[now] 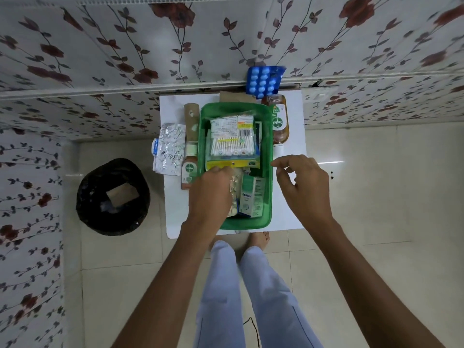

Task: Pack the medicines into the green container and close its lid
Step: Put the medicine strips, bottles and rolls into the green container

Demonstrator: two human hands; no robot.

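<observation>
**Packing under way, lid not in view**

Nearest: left hand [212, 190] inside green container [267, 197], fingers curled over a pill strip [234, 194]; grip not confirmed. Right hand [302, 185] hovering beside the container's right rim, fingers apart, empty. Beyond the left fingertips: cotton-bud packet [234, 144], already packed. Left of that hand, on the desk [293, 212]: silver blister sheet [169, 149], small Dettol bottle [189, 169]. Beyond the right hand: large Dettol bottle [280, 121], blue blister pack [263, 80].

Judged: blisters light, thin, crushable; pinch by edges. Bottles heavier, smooth; wrap around the body.
</observation>
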